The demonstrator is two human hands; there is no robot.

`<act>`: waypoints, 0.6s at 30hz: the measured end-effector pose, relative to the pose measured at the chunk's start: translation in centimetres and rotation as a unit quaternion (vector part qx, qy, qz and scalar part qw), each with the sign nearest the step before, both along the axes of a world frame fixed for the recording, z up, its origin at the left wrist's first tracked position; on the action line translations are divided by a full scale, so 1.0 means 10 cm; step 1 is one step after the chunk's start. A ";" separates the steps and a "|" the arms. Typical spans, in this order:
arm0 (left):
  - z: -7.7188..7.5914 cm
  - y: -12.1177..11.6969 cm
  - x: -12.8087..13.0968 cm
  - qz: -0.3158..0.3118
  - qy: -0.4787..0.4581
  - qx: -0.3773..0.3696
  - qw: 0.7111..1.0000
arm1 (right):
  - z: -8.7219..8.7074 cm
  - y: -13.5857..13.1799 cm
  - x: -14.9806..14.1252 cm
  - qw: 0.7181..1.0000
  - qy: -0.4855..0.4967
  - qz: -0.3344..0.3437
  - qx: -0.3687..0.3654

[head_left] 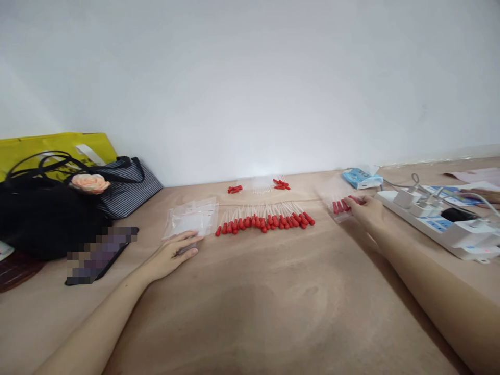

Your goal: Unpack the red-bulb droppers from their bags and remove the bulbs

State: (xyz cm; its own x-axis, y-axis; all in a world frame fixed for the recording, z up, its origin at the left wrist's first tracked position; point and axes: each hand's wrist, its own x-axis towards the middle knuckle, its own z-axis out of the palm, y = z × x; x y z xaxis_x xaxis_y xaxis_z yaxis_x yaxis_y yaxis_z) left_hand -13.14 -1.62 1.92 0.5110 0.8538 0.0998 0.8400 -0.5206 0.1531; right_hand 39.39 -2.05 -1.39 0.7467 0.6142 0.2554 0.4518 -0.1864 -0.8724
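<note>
My left hand (172,256) lies flat with its fingers stretched out, touching the near edge of a stack of clear zip bags (190,217). On the right, my right hand (365,212) has its fingers closed at the edge of a clear plastic bag (332,194). Several red-bulbed droppers (340,207) show in that bag. Between my hands runs a long row of loose droppers (265,221), red rubber bulbs toward me and thin pale stems pointing to the wall. Behind the row, filled clear bags (260,185) lie with more red bulbs at both ends.
At the right are a white power strip (429,219) with plugged-in chargers, a blue-and-white box (362,178) and another person's hand (478,195). At the left lie a phone (103,255), a black bag (50,219), a striped bag (128,185) and a yellow bag (23,153).
</note>
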 end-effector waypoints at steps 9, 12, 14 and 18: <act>-0.05 0.03 0.04 0.032 -0.057 0.146 0.987 | 0.31 -0.32 -0.95 0.833 0.314 0.449 0.077; 0.03 -0.06 0.16 0.016 -0.122 0.208 0.970 | 0.28 -0.50 -1.33 0.777 0.294 0.556 -0.029; 0.10 -0.15 0.31 -0.004 -0.161 0.227 0.960 | 0.23 -0.56 -1.51 0.753 0.283 0.591 -0.066; 0.19 -0.41 0.75 -0.125 -0.191 0.169 0.959 | 0.12 -0.55 -1.68 0.734 0.282 0.609 -0.099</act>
State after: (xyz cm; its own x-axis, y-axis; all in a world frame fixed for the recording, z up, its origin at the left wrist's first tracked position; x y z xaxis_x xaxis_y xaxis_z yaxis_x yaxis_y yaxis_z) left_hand -5.60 -5.68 3.83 0.5660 0.5954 0.5703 0.5987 -0.7724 0.2122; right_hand 22.56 -7.51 -0.16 -0.4361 0.8973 -0.0685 -0.0341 -0.0925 -0.9951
